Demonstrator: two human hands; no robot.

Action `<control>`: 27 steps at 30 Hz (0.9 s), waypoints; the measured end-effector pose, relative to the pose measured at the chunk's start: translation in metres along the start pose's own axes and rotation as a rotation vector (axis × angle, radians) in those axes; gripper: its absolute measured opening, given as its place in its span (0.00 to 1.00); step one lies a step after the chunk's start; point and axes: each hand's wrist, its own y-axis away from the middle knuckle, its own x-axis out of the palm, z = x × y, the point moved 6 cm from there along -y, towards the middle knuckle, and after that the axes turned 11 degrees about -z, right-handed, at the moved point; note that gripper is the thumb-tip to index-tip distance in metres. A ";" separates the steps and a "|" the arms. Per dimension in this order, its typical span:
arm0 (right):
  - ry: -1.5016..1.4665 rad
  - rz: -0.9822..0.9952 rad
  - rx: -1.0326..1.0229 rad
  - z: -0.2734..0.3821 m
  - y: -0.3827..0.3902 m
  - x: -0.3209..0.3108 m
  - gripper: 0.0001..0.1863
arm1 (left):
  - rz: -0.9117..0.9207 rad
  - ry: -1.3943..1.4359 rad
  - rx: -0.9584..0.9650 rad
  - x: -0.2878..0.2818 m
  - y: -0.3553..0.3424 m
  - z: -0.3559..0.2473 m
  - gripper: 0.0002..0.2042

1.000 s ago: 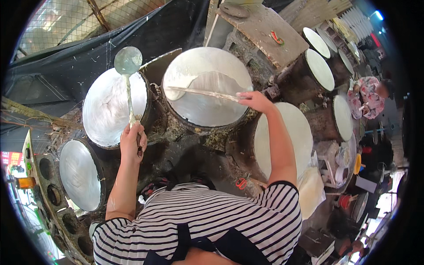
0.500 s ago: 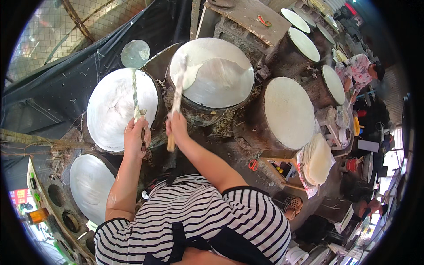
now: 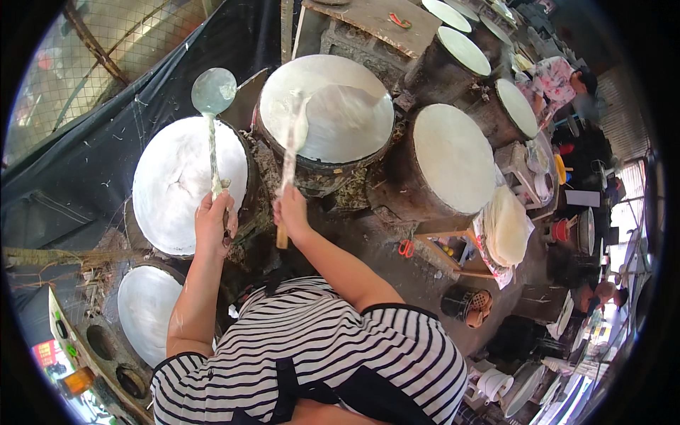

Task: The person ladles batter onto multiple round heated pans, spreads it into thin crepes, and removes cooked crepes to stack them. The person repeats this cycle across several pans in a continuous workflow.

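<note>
In my head view, just left of centre, I see the left hand (image 3: 215,222) curled around the handle of a ladle (image 3: 214,92), its bowl at upper left. Near centre, the right hand (image 3: 292,212) grips a blurred stick (image 3: 290,156) overlapping the round griddle (image 3: 347,134) at upper centre; I can't tell whether they touch.

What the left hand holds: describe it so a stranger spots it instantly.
Left of centre stands a large whitish round pan. Across it in view, the left hand holds a long-handled ladle. Its wide round bowl distinguishes it from the narrow stick in the right hand.
</note>
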 end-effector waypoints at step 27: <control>0.686 0.055 -0.483 0.031 -0.024 -0.081 0.21 | 0.151 -0.076 -0.011 0.074 0.020 0.028 0.07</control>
